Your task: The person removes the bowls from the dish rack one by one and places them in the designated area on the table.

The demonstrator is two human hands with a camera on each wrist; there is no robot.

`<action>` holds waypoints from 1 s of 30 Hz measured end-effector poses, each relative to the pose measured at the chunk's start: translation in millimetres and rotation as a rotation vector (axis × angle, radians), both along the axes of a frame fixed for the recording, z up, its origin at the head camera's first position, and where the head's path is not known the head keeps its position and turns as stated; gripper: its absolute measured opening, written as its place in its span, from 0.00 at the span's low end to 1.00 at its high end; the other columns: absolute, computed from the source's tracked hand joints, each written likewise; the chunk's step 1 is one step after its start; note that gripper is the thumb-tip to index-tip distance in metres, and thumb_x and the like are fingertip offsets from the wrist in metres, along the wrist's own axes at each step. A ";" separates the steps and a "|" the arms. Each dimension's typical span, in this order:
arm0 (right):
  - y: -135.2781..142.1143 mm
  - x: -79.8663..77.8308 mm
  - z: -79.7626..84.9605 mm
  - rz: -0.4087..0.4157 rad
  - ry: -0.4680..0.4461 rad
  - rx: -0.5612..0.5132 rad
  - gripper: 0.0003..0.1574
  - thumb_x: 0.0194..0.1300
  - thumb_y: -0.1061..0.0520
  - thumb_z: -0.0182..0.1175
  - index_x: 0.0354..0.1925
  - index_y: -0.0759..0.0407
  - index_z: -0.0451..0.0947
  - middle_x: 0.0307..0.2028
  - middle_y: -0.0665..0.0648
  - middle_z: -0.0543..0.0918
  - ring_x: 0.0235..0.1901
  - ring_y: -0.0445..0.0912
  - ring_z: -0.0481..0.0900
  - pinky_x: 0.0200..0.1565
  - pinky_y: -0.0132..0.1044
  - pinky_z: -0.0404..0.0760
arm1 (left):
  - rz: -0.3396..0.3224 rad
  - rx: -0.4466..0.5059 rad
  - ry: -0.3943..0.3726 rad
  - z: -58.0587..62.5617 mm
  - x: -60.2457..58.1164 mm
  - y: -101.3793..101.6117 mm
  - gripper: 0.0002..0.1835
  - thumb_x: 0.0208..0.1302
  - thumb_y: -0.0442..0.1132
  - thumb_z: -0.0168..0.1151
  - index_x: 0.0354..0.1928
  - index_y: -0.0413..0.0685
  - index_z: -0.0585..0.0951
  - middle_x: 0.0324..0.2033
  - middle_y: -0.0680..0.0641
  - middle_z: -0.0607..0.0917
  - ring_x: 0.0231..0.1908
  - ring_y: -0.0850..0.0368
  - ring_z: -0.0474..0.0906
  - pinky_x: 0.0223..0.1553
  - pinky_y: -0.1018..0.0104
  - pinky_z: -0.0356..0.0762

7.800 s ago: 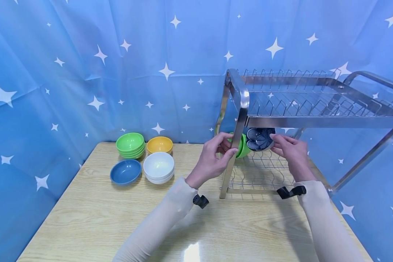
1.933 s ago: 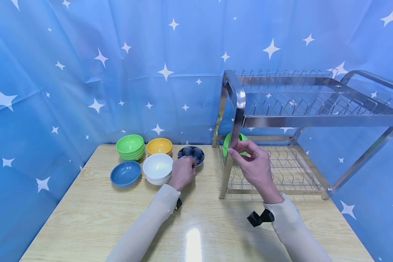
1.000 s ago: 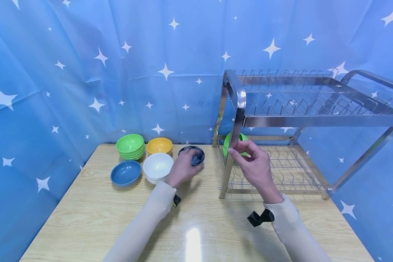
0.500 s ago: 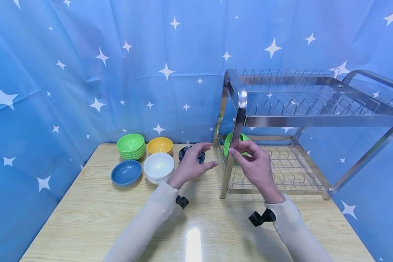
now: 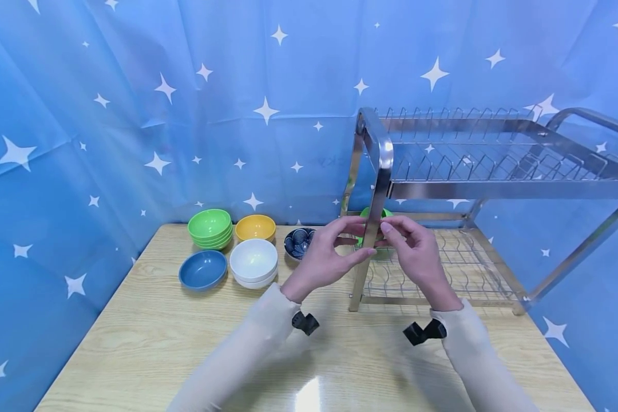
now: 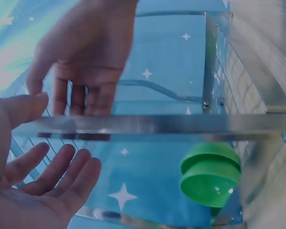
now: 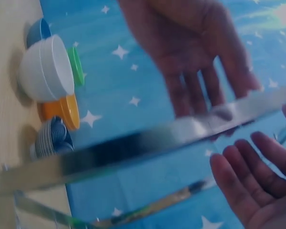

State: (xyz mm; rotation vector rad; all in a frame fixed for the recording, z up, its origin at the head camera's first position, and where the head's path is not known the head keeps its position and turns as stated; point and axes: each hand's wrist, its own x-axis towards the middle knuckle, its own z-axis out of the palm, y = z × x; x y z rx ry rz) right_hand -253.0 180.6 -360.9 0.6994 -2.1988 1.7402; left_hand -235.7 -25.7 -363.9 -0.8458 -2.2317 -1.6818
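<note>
In the head view my left hand [image 5: 323, 260] is at the left front post [image 5: 361, 277] of a metal dish rack, its thumb in front and its fingers reaching behind. On the post's other side is my right hand [image 5: 420, 258], with its thumb right at the metal. The wrist views show both hands with loosely bent fingers and nothing between thumb and fingers. Two green bowls [image 6: 210, 186] stand tilted on the rack's lower level, largely hidden by the hands in the head view. A dark blue patterned bowl [image 5: 297, 244] sits on the table, partly behind my left hand.
At the left stand a stack of green bowls [image 5: 209, 225], a yellow bowl [image 5: 256, 228], a blue bowl [image 5: 202, 270] and stacked white bowls [image 5: 253, 262]. The rack's upper wire tier [image 5: 458, 150] overhangs the lower wire shelf [image 5: 443, 263]. A starry curtain [image 5: 211, 143] hangs behind.
Earliest, my right hand held the patterned bowl inside the rack. Later it stood on the table under my left hand, which has since let go and moved right to the post. My right hand shifted slightly.
</note>
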 end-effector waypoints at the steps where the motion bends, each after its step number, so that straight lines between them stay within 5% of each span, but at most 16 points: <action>1: 1.8 -2.3 0.3 -0.005 0.008 0.005 0.20 0.79 0.56 0.55 0.56 0.70 0.79 0.45 0.46 0.86 0.42 0.39 0.87 0.46 0.32 0.88 | 0.001 0.008 0.016 2.1 0.1 1.8 0.28 0.66 0.42 0.71 0.67 0.51 0.76 0.55 0.47 0.85 0.56 0.55 0.83 0.57 0.60 0.85; 6: 11.9 -16.3 -0.2 -0.127 0.042 0.149 0.23 0.79 0.48 0.55 0.63 0.60 0.79 0.56 0.57 0.84 0.51 0.38 0.82 0.51 0.24 0.84 | 0.020 0.049 0.072 11.4 -1.0 9.1 0.24 0.68 0.39 0.70 0.64 0.49 0.78 0.50 0.47 0.85 0.51 0.59 0.82 0.52 0.66 0.86; 11: 23.0 -35.1 -6.9 -0.228 -0.007 0.271 0.33 0.74 0.39 0.59 0.70 0.52 0.73 0.66 0.57 0.78 0.62 0.50 0.77 0.65 0.43 0.79 | 0.042 0.093 0.109 17.9 -2.7 14.2 0.19 0.69 0.36 0.67 0.60 0.46 0.80 0.47 0.46 0.85 0.47 0.58 0.83 0.50 0.70 0.86; 14: 30.9 -48.5 -14.6 -0.246 -0.060 0.331 0.41 0.72 0.35 0.59 0.74 0.52 0.68 0.70 0.60 0.73 0.67 0.58 0.73 0.68 0.57 0.74 | 0.057 0.109 0.116 19.4 -3.9 16.7 0.16 0.70 0.36 0.66 0.58 0.44 0.81 0.45 0.44 0.86 0.46 0.56 0.84 0.48 0.70 0.86; 19: 44.3 -67.7 -27.2 -0.265 -0.168 0.458 0.50 0.71 0.30 0.57 0.80 0.48 0.56 0.76 0.66 0.63 0.70 0.68 0.68 0.65 0.67 0.73 | 0.067 0.108 0.125 19.3 -6.1 19.2 0.14 0.71 0.35 0.65 0.56 0.42 0.82 0.43 0.44 0.86 0.43 0.57 0.83 0.46 0.69 0.87; 30: 55.2 -101.3 -51.8 -0.214 -0.421 0.479 0.61 0.69 0.28 0.59 0.82 0.55 0.44 0.78 0.70 0.59 0.74 0.67 0.64 0.66 0.64 0.74 | 0.070 0.113 0.151 15.8 -8.8 21.8 0.12 0.70 0.34 0.65 0.53 0.42 0.80 0.39 0.43 0.85 0.38 0.62 0.81 0.40 0.68 0.87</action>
